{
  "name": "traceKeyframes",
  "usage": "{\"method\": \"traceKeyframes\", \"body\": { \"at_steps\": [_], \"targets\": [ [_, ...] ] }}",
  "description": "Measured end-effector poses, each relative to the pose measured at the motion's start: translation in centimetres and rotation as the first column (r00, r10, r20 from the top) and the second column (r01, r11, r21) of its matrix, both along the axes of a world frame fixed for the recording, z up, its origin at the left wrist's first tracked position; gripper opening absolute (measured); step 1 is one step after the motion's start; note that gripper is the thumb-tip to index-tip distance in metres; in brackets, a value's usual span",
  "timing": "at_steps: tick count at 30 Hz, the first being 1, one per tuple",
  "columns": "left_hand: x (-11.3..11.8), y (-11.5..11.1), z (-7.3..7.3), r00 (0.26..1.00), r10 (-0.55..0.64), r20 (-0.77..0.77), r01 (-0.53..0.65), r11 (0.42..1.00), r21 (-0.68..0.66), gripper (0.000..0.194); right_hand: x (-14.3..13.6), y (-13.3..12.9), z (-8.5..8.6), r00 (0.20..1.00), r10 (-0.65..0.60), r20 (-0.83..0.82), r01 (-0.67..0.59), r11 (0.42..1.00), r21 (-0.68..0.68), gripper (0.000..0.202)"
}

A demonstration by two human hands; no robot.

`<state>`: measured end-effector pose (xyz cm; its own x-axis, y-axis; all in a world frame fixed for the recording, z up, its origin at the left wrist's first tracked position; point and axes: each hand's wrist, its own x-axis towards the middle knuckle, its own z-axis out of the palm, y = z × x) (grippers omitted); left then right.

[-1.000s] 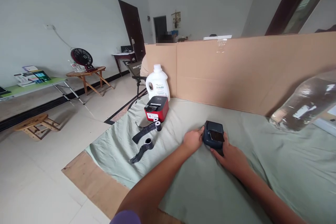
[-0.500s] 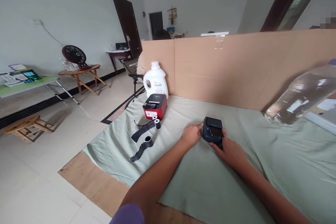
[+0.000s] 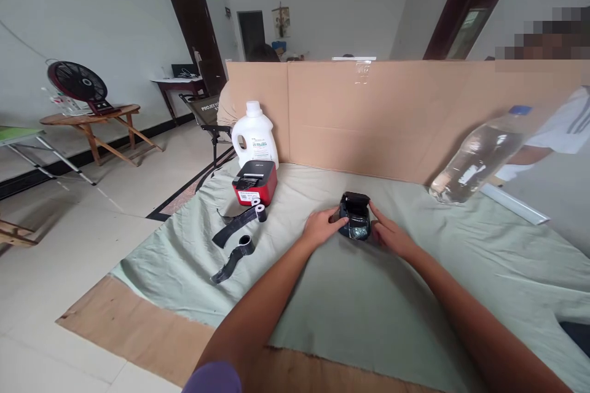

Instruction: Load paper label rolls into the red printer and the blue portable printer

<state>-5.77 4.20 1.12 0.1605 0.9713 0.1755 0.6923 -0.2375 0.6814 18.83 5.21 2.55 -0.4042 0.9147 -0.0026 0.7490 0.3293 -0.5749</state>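
A small dark printer-like device (image 3: 356, 226) stands on the green cloth with its lid (image 3: 356, 198) raised. My left hand (image 3: 321, 227) holds its left side, the thumb on the front edge. At the right side is my right hand (image 3: 389, 234), one finger stretched up to the lid and the others bent against the body. Farther left sit a red and black printer (image 3: 256, 183) and two unrolled black strips, one with a white-cored roll (image 3: 235, 225), the other a curled roll (image 3: 235, 261).
Behind the red printer stands a white jug (image 3: 258, 138). A cardboard panel (image 3: 350, 116) closes off the back. A large clear bottle (image 3: 479, 156) leans at the right, near a person's white sleeve (image 3: 565, 126). The wooden board's edge (image 3: 124, 313) shows at the front left.
The device's lid has swung up, showing its inside. My right hand has shifted its fingers up along the device's side. The view has turned right, and a person's sleeve now shows.
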Motion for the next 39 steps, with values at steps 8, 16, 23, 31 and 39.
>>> {"method": "traceKeyframes", "body": {
  "at_steps": [8, 16, 23, 31, 39],
  "targets": [
    [0.1, 0.2, -0.2, 1.0, 0.009, -0.01, -0.009, 1.0, 0.009, 0.056, -1.0, 7.4, 1.7, 0.99, -0.045, 0.134, 0.015, 0.977, 0.215, 0.055],
    [0.0, 0.3, -0.2, 0.999, -0.008, -0.034, 0.008, 1.0, 0.0, 0.06, -3.5, 8.8, 4.3, 0.947, -0.066, 0.316, -0.011, 0.972, 0.235, 0.032],
    [0.0, -0.1, 0.2, 1.0, -0.011, -0.013, 0.01, 1.0, -0.019, 0.06, -6.0, 9.6, 4.6, 0.878, 0.068, 0.474, -0.044, 0.997, -0.062, 0.018],
    [-1.1, -3.4, 0.0, 0.98, 0.1, 0.17, -0.112, 0.992, 0.063, 0.051, -6.4, 8.6, 6.7, 0.881, 0.012, 0.472, -0.079, 0.989, 0.123, 0.015],
    [-3.8, -9.0, -0.7, 0.985, 0.081, 0.155, -0.087, 0.996, 0.032, 0.045, -13.5, 1.2, 11.6, 0.974, 0.046, -0.223, -0.039, 0.999, 0.035, 0.033]
  ]
}}
